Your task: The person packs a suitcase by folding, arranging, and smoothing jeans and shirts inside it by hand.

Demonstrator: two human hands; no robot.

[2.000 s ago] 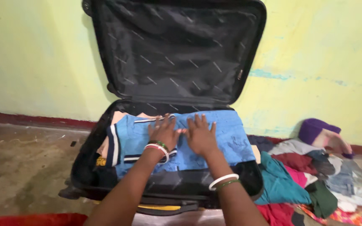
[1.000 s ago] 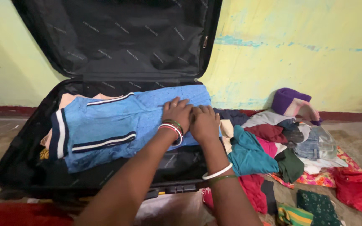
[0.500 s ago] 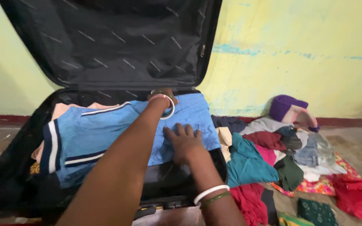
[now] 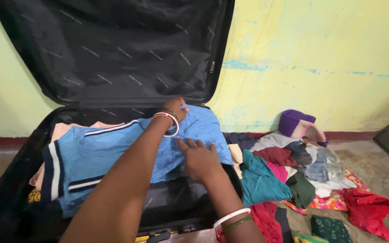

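Centre frame, my left hand (image 4: 176, 110) is reaching to the far top corner of the blue shirt (image 4: 113, 148), right under the raised lid (image 4: 113, 49). Fingers look curled onto the cloth edge there, but the wrist and bangles hide most of them, so I cannot tell how tight the hold is. My right hand (image 4: 199, 157) lies palm down, fingers spread, flat on the shirt's right end, gripping nothing.

Change vs a second ago: both hands were side by side pressing the shirt's right end; now the left has gone up to the back corner while the right has stayed low on the near edge. Two seconds ago both palms were flat mid-shirt. Camera has also swung right, so more of the floor shows.

My read: flattening is finished in the middle, and work has moved to the right-hand corner, which still rides up over the case rim.

Shirt position: spread across the open suitcase (image 4: 19, 198), left-centre of the frame, on top of a peach garment (image 4: 61, 130) poking out at upper left. Its striped navy-white hem sits at the left end. Right end overlaps the case wall slightly.

Right of the frame, just beside the case: clothes pile (image 4: 293, 166) on the floor, with a teal piece (image 4: 262, 180) nearest the case, a purple cap (image 4: 293, 121) against the yellow wall (image 4: 316, 54), and red cloth (image 4: 370, 211) at lower right. Pile and shirt are near each other, not touching as far as I can see.
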